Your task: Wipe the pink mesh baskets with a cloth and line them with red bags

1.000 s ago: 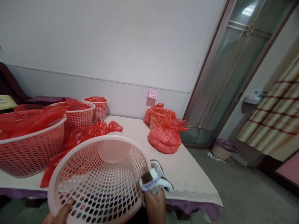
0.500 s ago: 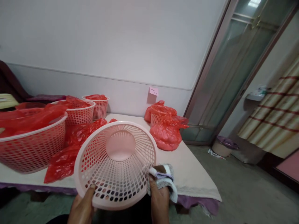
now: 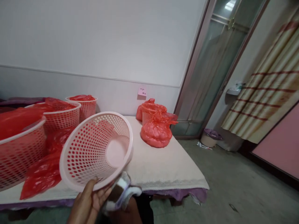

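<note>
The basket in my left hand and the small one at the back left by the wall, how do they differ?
The held basket is tilted, its mouth facing the camera; the back-left basket stands upright. The held basket's inside shows bare, whereas the back-left basket has red plastic in its mouth. The left hand grips the held basket, while no hand touches the back-left basket. Both are pale with perforated sides.
</note>
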Demonstrator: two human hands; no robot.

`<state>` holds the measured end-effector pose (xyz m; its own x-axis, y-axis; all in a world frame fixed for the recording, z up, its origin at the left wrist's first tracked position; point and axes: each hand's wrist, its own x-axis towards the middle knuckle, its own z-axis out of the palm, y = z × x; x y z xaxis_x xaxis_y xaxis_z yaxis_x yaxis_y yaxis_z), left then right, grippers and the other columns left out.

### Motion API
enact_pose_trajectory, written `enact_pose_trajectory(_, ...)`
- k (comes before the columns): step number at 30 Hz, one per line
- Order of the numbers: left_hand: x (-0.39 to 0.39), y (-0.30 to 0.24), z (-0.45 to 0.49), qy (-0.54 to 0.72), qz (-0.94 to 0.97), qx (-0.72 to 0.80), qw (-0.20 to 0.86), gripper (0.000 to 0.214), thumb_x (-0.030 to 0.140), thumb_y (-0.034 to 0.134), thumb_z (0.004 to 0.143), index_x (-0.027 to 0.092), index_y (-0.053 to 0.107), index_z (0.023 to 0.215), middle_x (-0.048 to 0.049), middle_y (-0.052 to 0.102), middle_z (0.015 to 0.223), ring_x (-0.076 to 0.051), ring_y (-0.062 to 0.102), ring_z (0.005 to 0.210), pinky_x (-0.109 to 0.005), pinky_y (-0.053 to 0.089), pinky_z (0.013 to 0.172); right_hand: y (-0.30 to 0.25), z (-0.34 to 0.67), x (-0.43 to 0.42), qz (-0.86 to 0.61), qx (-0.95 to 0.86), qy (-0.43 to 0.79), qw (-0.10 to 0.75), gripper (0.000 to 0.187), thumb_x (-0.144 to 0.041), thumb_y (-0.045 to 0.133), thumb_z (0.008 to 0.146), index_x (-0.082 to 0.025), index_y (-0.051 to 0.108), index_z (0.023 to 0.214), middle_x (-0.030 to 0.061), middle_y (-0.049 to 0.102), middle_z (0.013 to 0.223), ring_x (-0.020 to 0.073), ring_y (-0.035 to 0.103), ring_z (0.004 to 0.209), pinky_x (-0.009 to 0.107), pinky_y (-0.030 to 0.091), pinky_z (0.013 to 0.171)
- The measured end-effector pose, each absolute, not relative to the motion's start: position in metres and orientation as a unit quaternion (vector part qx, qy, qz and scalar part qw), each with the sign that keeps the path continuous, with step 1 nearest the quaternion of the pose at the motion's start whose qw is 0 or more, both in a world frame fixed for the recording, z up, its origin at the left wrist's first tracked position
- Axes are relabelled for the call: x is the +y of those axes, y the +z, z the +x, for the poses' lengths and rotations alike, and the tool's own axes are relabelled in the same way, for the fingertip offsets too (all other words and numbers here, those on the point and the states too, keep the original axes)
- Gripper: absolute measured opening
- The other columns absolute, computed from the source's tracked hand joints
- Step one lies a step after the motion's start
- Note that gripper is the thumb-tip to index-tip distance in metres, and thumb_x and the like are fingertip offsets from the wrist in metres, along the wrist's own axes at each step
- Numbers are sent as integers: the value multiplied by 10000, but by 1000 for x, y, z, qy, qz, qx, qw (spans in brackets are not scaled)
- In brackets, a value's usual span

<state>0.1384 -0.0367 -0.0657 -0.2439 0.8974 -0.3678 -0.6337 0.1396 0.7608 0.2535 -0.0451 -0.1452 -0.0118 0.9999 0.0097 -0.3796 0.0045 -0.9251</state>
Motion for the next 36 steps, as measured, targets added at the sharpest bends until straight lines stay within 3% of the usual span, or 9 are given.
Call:
enact_pose_trajectory(4, -31, -58, 138, 618, 187, 474, 598, 227, 197, 609, 871, 110, 598, 1081, -144, 759, 975, -266, 743, 861, -354, 628, 715, -115, 265, -40, -332, -408, 640, 560, 425, -292, 743, 698, -201, 672, 1107, 63, 748, 1033, 236, 692, 951, 374, 534, 860)
enact_pose_trajectory(7, -31, -56, 140, 593, 215, 470, 617, 250, 239, 640, 857, 122, 613, 1076, -134, 754, 1006, -255, 741, 852, -319, 613, 659, -88, 278, -28, -288, -457, 613, 577, 363, -332, 702, 749, -192, 683, 1083, 73, 731, 1087, 236, 671, 1019, 372, 501, 924)
enact_pose_trajectory(12, -32, -63, 145, 582, 215, 484, 618, 288, 322, 635, 860, 146, 632, 1089, -82, 756, 958, -174, 713, 747, -222, 533, 576, -79, 274, -27, -348, -459, 587, 569, 305, -323, 720, 727, -173, 680, 989, 57, 742, 958, 225, 677, 903, 344, 539, 811)
enact_pose_trajectory(18, -35, -59, 166, 617, 223, 511, 555, 270, 378, 721, 763, 161, 635, 900, 32, 656, 630, -127, 540, 502, -220, 418, 453, -93, 256, -28, -369, -422, 565, 606, 398, -466, 746, 721, -132, 694, 931, 85, 737, 837, 235, 691, 754, 335, 579, 649)
enact_pose_trajectory(22, -39, -48, 185, 605, 197, 522, 568, 146, 266, 747, 727, 175, 638, 760, 8, 655, 627, -139, 558, 530, -232, 468, 501, -108, 258, -20, -426, -345, 532, 645, 488, -491, 792, 672, -125, 672, 972, 92, 741, 843, 262, 701, 799, 364, 587, 695)
enact_pose_trajectory(26, -40, -67, 186, 596, 182, 500, 601, 174, 222, 757, 735, 169, 667, 874, -9, 689, 764, -149, 598, 603, -243, 503, 521, -119, 268, -16, -467, -306, 511, 653, 531, -487, 796, 655, -120, 653, 1011, 108, 748, 952, 259, 706, 869, 350, 573, 778)
enact_pose_trajectory(29, -39, -86, 166, 608, 172, 467, 618, 259, 273, 731, 788, 184, 657, 1020, -39, 720, 987, -189, 680, 848, -269, 561, 673, -122, 282, -14, -468, -287, 504, 667, 596, -464, 793, 652, -124, 620, 1109, 113, 738, 1043, 274, 695, 972, 368, 552, 856)
enact_pose_trajectory(31, -36, -93, 145, 639, 168, 468, 587, 336, 276, 712, 805, 215, 634, 1126, -38, 713, 1101, -204, 674, 1002, -282, 566, 774, -121, 292, -13, -463, -299, 502, 666, 607, -461, 781, 656, -121, 613, 1131, 112, 740, 1034, 274, 698, 956, 378, 549, 855)
enact_pose_trajectory(36, -31, -95, 119, 690, 158, 532, 465, 519, 242, 745, 717, 194, 624, 1219, -41, 738, 1014, -232, 679, 1010, -355, 528, 937, -125, 301, -4, -486, -338, 466, 658, 598, -457, 765, 673, -113, 642, 1147, 116, 743, 1017, 278, 697, 966, 395, 535, 891)
